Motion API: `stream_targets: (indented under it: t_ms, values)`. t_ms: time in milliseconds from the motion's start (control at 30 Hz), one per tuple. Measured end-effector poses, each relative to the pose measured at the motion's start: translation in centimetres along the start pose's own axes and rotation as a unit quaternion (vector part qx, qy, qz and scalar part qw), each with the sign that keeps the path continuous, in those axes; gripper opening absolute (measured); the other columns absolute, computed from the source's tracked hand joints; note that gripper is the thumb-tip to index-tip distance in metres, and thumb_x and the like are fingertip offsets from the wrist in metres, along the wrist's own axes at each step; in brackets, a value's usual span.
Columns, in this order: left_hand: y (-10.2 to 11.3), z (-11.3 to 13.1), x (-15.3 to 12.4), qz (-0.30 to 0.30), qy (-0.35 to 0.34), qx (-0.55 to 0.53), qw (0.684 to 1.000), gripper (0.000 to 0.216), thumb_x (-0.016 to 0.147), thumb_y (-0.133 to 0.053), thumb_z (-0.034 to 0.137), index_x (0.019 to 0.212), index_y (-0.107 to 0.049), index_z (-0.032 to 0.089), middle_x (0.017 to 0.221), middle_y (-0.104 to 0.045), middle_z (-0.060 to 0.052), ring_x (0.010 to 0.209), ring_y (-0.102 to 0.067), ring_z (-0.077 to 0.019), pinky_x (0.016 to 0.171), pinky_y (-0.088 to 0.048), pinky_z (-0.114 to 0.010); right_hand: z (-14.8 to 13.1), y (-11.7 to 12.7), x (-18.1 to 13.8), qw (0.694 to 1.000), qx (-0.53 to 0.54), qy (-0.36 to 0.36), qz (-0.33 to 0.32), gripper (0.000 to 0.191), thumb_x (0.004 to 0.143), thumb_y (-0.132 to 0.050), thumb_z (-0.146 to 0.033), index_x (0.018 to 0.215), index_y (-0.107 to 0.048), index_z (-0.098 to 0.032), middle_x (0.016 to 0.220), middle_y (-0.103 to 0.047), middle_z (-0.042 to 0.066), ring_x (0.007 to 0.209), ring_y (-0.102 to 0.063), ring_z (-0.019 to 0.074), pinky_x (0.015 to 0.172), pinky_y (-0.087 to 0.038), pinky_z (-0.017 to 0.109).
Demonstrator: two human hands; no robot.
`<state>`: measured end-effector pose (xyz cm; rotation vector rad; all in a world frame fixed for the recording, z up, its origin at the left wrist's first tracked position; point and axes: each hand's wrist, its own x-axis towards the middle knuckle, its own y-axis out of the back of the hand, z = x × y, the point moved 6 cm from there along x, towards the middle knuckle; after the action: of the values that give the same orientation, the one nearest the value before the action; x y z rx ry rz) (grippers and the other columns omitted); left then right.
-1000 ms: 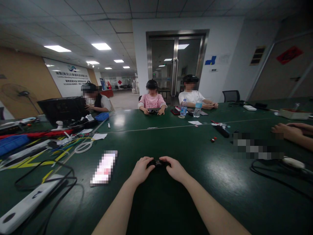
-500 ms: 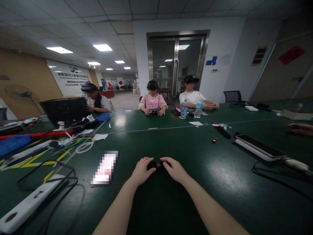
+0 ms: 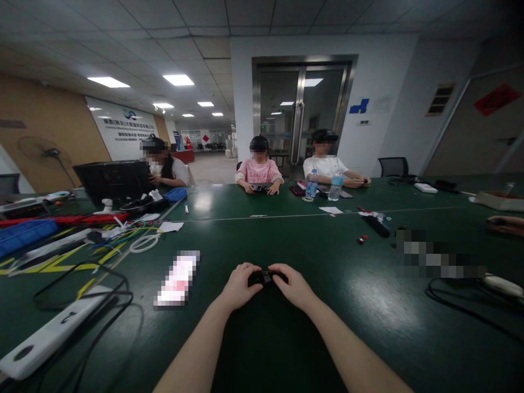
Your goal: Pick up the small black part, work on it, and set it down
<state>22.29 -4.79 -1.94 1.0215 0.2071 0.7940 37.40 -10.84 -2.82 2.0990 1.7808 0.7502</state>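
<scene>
A small black object (image 3: pixel 267 278), like a handheld device with a lighter grey patch in the middle, is low over or on the dark green tabletop (image 3: pixel 286 234). My left hand (image 3: pixel 240 286) is closed on its left end, thumb along the near side. On the opposite end, my right hand (image 3: pixel 293 285) grips it with bent fingers. Much of the object is covered by both hands, so its exact kind is unclear. The nearest thing to my left hand is a blurred-out phone-like slab (image 3: pixel 177 279) lying on the table.
At left are a white power strip (image 3: pixel 57 330) with a black cable, a white cable coil (image 3: pixel 144 243) and a blue tray (image 3: pixel 27 236). Water bottles (image 3: pixel 335 186) stand across the table near seated people. A blurred device (image 3: pixel 438 255) lies at right; a person's hand (image 3: pixel 505 224) shows beyond.
The view has shifted slightly, so the room appears a little lower and further right. Both hands keep hold of the black object, which seems tilted a little differently.
</scene>
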Motion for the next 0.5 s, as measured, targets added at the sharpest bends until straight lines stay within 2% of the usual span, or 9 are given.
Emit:
stream_targets:
  t_ms: [133, 267, 500]
  values:
    - [0.11, 0.30, -0.13, -0.010, 0.000, 0.001, 1.000, 0.043, 0.075, -0.056, 0.034, 0.117, -0.049, 0.028, 0.116, -0.054, -0.002, 0.110, -0.045, -0.0216, 0.095, -0.033, -0.037, -0.76, -0.44, -0.28, 0.999, -0.039, 0.008, -0.022, 0.029, 0.074, -0.056, -0.035, 0.102, -0.060, -0.029, 0.120, -0.052, 0.000, 0.114, -0.047, 0.0205, 0.095, -0.037, 0.037]
    - [0.25, 0.54, -0.20, -0.010, 0.000, 0.002, 1.000, 0.045, 0.075, -0.057, 0.038, 0.118, -0.049, 0.027, 0.116, -0.054, -0.003, 0.110, -0.046, -0.0218, 0.094, -0.033, -0.037, -0.93, -0.76, -0.17, 0.997, -0.066, -0.007, -0.030, 0.026, 0.073, -0.058, -0.034, 0.098, -0.061, -0.028, 0.117, -0.054, 0.000, 0.112, -0.047, 0.0203, 0.097, -0.033, 0.039]
    - [0.18, 0.49, -0.13, -0.013, 0.008, 0.008, 1.000, 0.041, 0.077, -0.054, 0.039, 0.116, -0.050, 0.028, 0.115, -0.055, -0.002, 0.109, -0.047, -0.0207, 0.093, -0.034, -0.036, -0.68, -0.37, 0.00, 1.000, -0.009, -0.010, -0.001, 0.021, 0.074, -0.058, -0.033, 0.094, -0.062, -0.027, 0.115, -0.055, 0.000, 0.111, -0.047, 0.0201, 0.095, -0.034, 0.039]
